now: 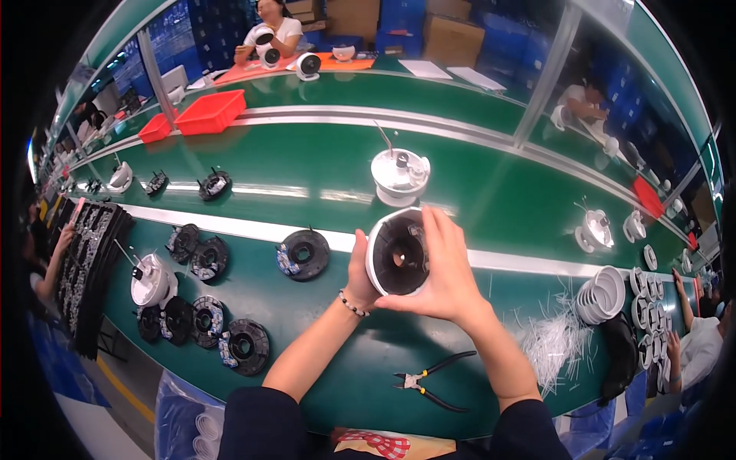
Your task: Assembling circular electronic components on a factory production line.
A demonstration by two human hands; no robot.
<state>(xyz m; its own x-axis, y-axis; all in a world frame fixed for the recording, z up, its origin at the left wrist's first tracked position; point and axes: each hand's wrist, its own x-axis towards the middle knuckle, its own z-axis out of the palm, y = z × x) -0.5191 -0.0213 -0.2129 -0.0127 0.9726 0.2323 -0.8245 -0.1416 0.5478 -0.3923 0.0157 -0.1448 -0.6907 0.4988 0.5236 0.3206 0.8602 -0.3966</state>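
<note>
Between both hands, above the middle of the green bench, is a round white housing [373, 261] with a black inside and a hole at its centre. My left hand [358, 274] wraps its left side, a beaded bracelet at the wrist. My right hand [445, 268] grips the right side, fingers over the upper rim and thumb along the bottom. Its open face is turned toward me. Below the hands lie cutting pliers [418, 381] with black and yellow handles, jaws apart. A black disc with a small circuit board [303, 254] rests to the left of my hands.
Several black discs [247, 346] and a white base with wires [151, 280] stand at left. Cut white strips [553, 345] and stacked white rings [602, 295] are at right. Beyond, a conveyor carries another white base [400, 175]. Red trays [211, 112] and co-workers are around.
</note>
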